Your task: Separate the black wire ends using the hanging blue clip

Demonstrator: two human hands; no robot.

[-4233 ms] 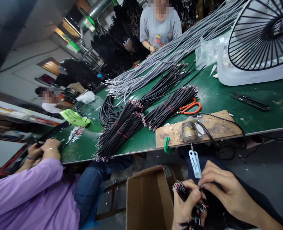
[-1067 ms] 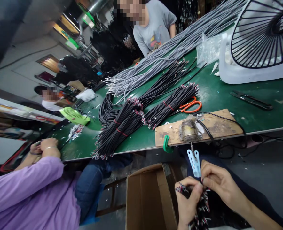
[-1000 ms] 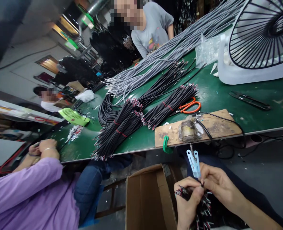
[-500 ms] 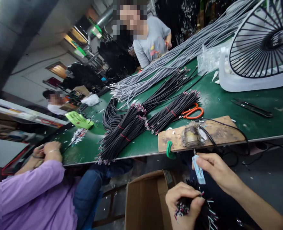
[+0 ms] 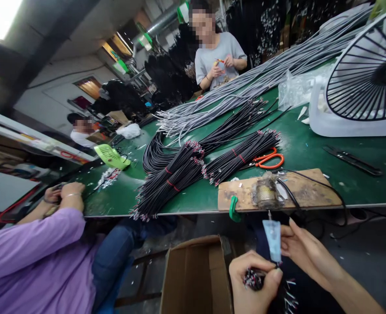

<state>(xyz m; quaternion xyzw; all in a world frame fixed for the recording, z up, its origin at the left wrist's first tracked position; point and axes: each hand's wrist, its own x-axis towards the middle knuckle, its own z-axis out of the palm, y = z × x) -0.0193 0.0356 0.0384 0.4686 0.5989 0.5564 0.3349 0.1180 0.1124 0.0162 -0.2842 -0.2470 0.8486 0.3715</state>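
My left hand (image 5: 256, 281) is closed around a bundle of thin black cables (image 5: 253, 279) with red and white wire ends, thumb and finger pinching one cable near its tip. Just above that pinch hangs a light blue, flat, tapered piece (image 5: 272, 240), on a thin metal shaft under a grimy small motor (image 5: 266, 194). To the right of the blue piece is my right hand (image 5: 305, 248), thumb raised apart; its fingertips are partly behind the piece, and nothing shows in its grasp. More white-tipped wire ends (image 5: 291, 292) lie below my hands.
The motor sits on a wooden board (image 5: 310, 187) with a green clamp (image 5: 233, 209) at the table edge. Tied black cable bundles (image 5: 169, 179), orange-handled scissors (image 5: 269, 159), black snips (image 5: 353, 160) and a fan (image 5: 320, 117) are on the table. A cardboard box (image 5: 196, 274) stands below; a purple-sleeved co-worker (image 5: 49, 253) sits left.
My right thumb and fingers have let go of the blue piece and spread apart. The blue piece has turned more upright, its lower end at my left fingertips. The view has shifted slightly.
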